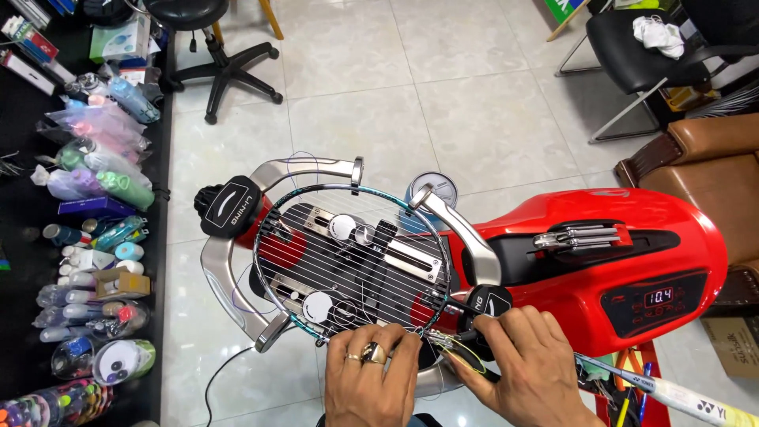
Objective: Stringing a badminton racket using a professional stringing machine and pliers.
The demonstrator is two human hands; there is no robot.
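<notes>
A badminton racket head [352, 261] with a dark teal frame lies clamped flat in a red stringing machine [632, 261]. Several parallel white strings cross it. My left hand [371, 383], with rings on two fingers, rests its fingertips on the racket's near rim. My right hand [526, 364] pinches a thin string and a small dark tool [462, 356] at the throat end of the frame, beside the black support knob [486, 304]. The racket's shaft [672, 391] runs off to the lower right.
A black shelf [24, 237] on the left holds several bagged grip rolls and tubes. A black stool [209, 47] stands at the top left, a black chair [648, 55] and brown armchair [711, 174] on the right. Metal clamps [577, 236] lie on the machine's tray.
</notes>
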